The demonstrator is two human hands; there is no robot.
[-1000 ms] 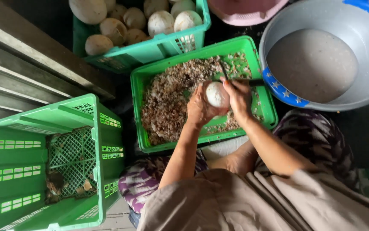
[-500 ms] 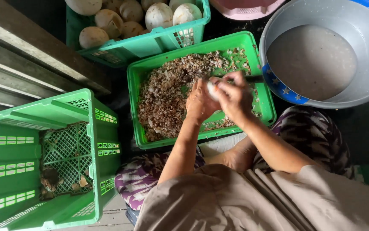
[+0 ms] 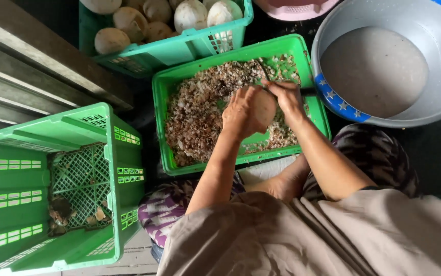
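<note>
Coconut [image 3: 264,106], pale and round, sits cupped in your left hand [image 3: 240,113] above the green crate of husk scraps [image 3: 312,105]. A grey basin [image 3: 435,110] of cloudy water stands just right. Your right hand [image 3: 285,97] clenches a dark-handled knife [image 3: 308,92] against the coconut.

One camera only, worn on the person's head, looking almost straight down and close over the lap: the crate of peelings [image 3: 200,117] sits mid-frame, the grey basin [image 3: 435,30] cut off upper right (no second view).
</note>
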